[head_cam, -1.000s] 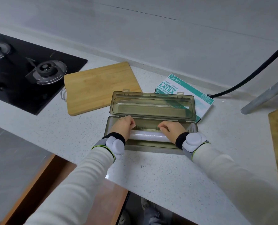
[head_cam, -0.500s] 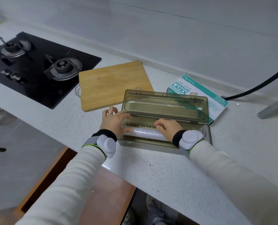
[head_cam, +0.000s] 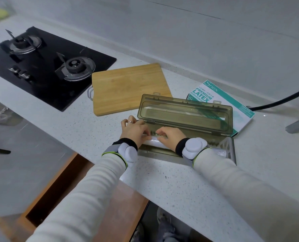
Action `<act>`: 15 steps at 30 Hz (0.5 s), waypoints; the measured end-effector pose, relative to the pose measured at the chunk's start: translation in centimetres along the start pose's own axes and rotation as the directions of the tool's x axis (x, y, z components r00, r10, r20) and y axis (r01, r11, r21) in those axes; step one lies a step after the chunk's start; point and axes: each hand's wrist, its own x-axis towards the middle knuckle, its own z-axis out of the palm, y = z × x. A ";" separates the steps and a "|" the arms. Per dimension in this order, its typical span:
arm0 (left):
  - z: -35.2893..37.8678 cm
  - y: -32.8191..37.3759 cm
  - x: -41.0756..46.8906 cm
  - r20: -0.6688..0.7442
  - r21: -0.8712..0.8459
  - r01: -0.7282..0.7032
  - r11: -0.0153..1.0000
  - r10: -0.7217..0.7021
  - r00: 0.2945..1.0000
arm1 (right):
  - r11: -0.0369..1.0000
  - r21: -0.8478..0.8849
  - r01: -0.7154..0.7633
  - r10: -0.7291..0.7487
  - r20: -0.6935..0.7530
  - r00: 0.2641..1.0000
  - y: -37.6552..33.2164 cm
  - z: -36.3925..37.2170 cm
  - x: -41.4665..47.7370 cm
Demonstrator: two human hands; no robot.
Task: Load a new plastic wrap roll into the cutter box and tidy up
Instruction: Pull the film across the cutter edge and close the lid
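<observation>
The olive, see-through cutter box (head_cam: 162, 154) sits on the white counter near its front edge, with its lid (head_cam: 185, 112) standing open at the back. A white plastic wrap roll (head_cam: 154, 142) lies lengthwise inside the box; its right end shows past my right sleeve. My left hand (head_cam: 134, 130) lies over the box's left end, fingers curled down on the roll. My right hand (head_cam: 169, 136) presses on the roll just beside it. The fingertips of both hands almost meet on top of the roll. My hands hide most of the roll's left half.
A bamboo cutting board (head_cam: 129, 88) lies just behind and left of the box. A teal latex-glove carton (head_cam: 232, 100) sits behind the lid. The black gas hob (head_cam: 45, 67) is at the left. A black hose (head_cam: 285, 101) and a metal leg (head_cam: 298, 124) are at the right.
My left hand went out to the box's left end and has come back onto the roll. My right hand slid left along the roll, so both hands now sit close together.
</observation>
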 end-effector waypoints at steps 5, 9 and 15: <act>0.2 -0.1 -0.3 -0.059 -0.060 0.011 0.998 -0.014 0.998 | 0.999 -0.025 0.030 -0.030 -0.017 0.999 -0.2 0.1 0.2; 0.1 -0.3 -0.6 -0.083 -0.093 0.009 0.996 -0.017 0.996 | 0.998 -0.016 0.054 -0.054 -0.002 0.999 -0.5 0.1 0.4; -0.1 -0.6 -0.4 -0.087 -0.268 -0.100 0.958 0.079 0.993 | 0.995 -0.061 0.074 -0.073 0.018 0.997 -0.7 0.2 0.4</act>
